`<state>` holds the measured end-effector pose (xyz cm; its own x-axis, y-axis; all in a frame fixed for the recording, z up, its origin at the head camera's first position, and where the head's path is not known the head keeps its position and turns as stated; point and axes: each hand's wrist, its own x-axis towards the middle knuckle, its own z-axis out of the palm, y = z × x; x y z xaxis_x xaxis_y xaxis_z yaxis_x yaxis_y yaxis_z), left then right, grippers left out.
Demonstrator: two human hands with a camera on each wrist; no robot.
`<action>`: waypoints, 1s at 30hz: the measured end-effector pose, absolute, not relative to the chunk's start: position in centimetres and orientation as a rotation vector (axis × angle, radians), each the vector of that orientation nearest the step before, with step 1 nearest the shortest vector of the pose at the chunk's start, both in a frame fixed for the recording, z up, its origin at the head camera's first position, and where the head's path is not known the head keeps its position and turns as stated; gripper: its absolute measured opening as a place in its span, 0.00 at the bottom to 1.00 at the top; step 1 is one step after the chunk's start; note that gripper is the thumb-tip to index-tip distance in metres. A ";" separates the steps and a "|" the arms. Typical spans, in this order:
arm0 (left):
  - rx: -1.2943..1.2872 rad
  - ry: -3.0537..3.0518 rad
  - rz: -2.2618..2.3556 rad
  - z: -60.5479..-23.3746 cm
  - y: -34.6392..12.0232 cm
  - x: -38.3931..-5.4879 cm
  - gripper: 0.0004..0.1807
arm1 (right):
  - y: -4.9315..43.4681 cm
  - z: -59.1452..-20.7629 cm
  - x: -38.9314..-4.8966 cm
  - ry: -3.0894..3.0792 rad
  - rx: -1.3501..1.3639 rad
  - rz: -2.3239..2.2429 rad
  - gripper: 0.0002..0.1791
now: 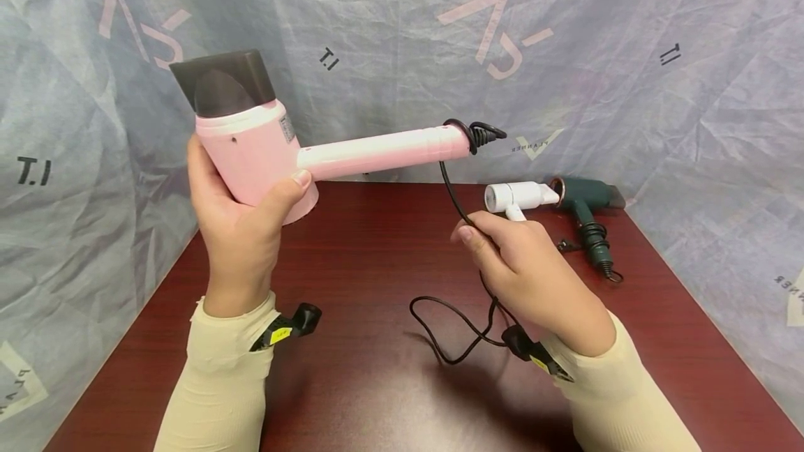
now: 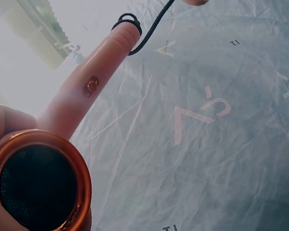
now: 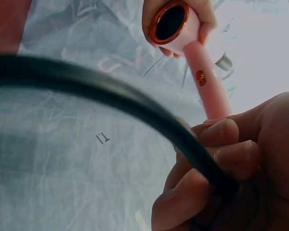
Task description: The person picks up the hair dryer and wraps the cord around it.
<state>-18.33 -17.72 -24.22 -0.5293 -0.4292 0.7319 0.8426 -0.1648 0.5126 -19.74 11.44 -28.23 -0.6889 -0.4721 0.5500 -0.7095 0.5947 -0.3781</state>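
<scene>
Head view: glossy pink plastic hair dryer (image 1: pixel 270 159) above dark-red wooden table (image 1: pixel 352 250), left hand (image 1: pixel 241 229) clamped round its barrel (image 1: pixel 241 148), far fingertips hidden, right hand (image 1: pixel 527 264) curled on thin black flexible cord (image 1: pixel 450 187); judged light, rigid, slick, best gripped at handle (image 1: pixel 383 153).

Showed a glossy, dark red worktop (image 1: pixel 352 250) with a bright sheen toward the near side. Carried, at the far right, a white hair dryer (image 1: pixel 521 195), partly hidden, and just beside it a dark green hair dryer (image 1: pixel 584 194) with nozzle turned to the right and a dark cord (image 1: pixel 593 231) wound about the handle (image 1: pixel 601 257). Lay beneath a loop of black cable (image 1: pixel 429 298) near the middle, with contact impossible to tell.
</scene>
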 end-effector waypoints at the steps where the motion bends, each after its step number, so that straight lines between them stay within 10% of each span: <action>1: -0.539 -1.190 -1.815 -24.2 -17.7 -18.4 0.41 | 11.4 -28.2 -19.7 -2.425 0.943 0.817 0.11; 30: -0.514 -1.259 -1.633 -24.3 -18.7 -18.8 0.48 | 12.3 -26.7 -17.4 -2.064 1.029 0.905 0.04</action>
